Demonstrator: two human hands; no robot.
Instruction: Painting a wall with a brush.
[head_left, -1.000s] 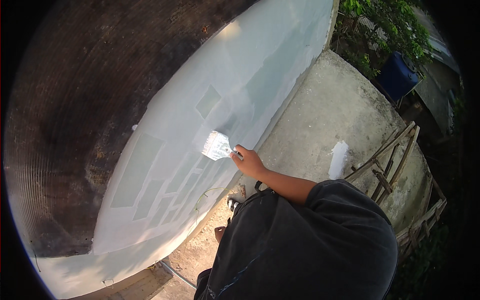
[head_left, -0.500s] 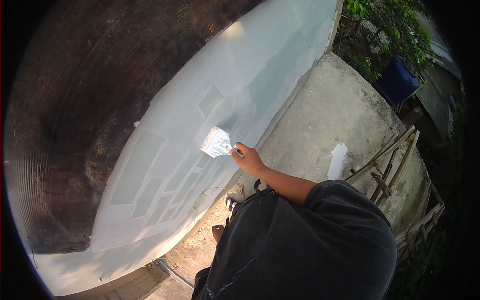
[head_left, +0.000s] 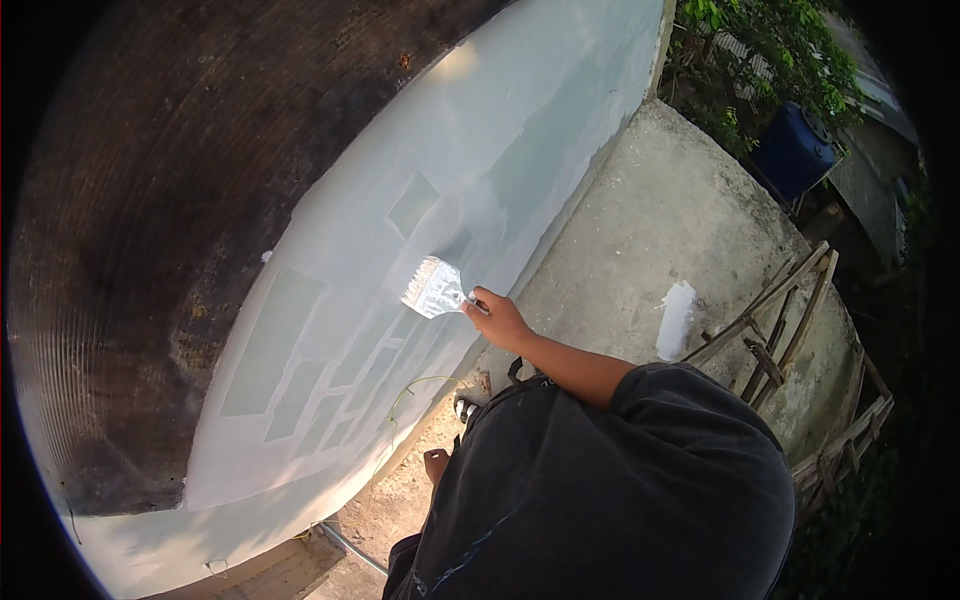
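Note:
My right hand (head_left: 497, 317) is closed round the handle of a wide, flat paintbrush (head_left: 436, 290). White paint coats the brush, and its bristles point left toward the pale wall (head_left: 330, 230); whether the tips touch it I cannot tell. Fresh white covers much of that wall, with grey-green patches (head_left: 275, 345) showing through in blocks. Low beside my dark shirt (head_left: 600, 480), my left hand (head_left: 436, 464) hangs with its fingers curled. Most of that hand is hidden by my body, and anything inside it cannot be made out.
A dark, stained roof-like surface (head_left: 170, 200) borders the wall at upper left. To the right lies a concrete ledge (head_left: 640, 220) with a white paint smear (head_left: 677, 320). Beyond it are a wooden frame (head_left: 770, 330), a blue tank (head_left: 795, 152) and leaves (head_left: 780, 50). A thin green cord (head_left: 410, 386) hangs by the wall.
The view has shifted slightly. My right hand stays nearly in place with the brush, whose bristles now look more splayed and separate. My left hand has barely moved.

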